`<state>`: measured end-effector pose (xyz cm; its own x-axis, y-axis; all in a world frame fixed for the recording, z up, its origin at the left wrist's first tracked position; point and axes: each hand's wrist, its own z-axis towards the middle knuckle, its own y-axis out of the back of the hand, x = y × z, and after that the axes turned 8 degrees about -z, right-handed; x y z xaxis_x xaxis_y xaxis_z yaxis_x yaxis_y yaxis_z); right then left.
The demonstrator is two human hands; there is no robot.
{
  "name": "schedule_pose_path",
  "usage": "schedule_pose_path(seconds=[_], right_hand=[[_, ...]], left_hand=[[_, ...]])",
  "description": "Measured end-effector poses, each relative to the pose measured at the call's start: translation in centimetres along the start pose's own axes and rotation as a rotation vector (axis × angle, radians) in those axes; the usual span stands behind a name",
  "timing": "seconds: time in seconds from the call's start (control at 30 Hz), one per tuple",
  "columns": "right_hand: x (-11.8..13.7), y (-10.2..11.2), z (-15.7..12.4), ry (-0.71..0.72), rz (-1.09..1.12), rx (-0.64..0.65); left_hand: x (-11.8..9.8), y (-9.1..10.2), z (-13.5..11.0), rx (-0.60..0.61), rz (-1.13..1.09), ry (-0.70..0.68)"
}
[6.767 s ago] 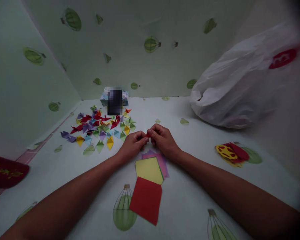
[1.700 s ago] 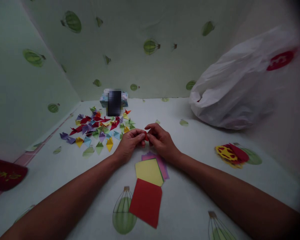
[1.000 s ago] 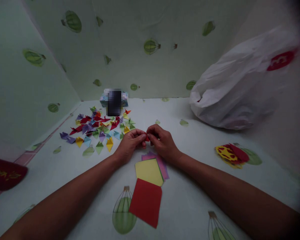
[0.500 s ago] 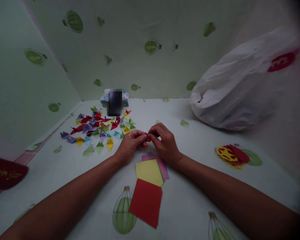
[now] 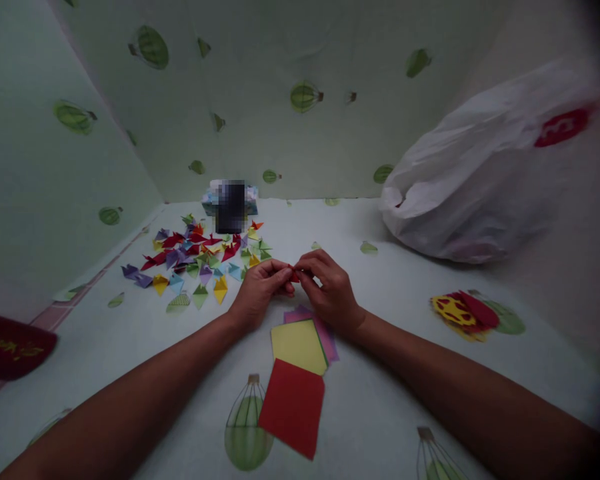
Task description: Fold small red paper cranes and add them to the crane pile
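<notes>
Between my two hands is a small folded piece of red paper [image 5: 295, 275], mostly covered by fingers. My left hand [image 5: 266, 290] pinches it from the left. From the other side, my right hand [image 5: 329, 287] grips it with thumb and forefinger. Just below the hands lie loose paper squares: a yellow sheet [image 5: 297, 343] over green and purple ones, and a red sheet [image 5: 294, 408] nearer to me, overlapping the yellow. Beyond my left hand spreads a pile of folded paper cranes [image 5: 200, 250] in red, purple, green, blue, yellow and orange.
A tissue box [image 5: 251, 200] with a blurred dark object against it stands behind the cranes. At right rests a large white plastic bag [image 5: 460, 193]. Red and yellow paper cut-outs [image 5: 463, 312] lie before it. A dark red item [image 5: 15, 345] juts in at left.
My right fingers have shifted slightly on the red paper, the forefinger less raised. Both hands stay in nearly the same place, and the view has tipped a little.
</notes>
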<state>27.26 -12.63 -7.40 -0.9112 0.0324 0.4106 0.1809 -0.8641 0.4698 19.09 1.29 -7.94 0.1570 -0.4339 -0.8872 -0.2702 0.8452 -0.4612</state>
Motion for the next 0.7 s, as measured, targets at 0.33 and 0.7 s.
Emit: schedule_pose_path(seconds=[0.33, 0.7], right_hand=[[0.5, 0.0, 0.3, -0.29, 0.229, 0.04], [0.0, 0.1, 1.2, -0.664, 0.789, 0.17]], left_hand=[[-0.1, -0.1, -0.1, -0.001, 0.025, -0.066], [-0.5, 0.0, 0.1, 0.045, 0.024, -0.051]])
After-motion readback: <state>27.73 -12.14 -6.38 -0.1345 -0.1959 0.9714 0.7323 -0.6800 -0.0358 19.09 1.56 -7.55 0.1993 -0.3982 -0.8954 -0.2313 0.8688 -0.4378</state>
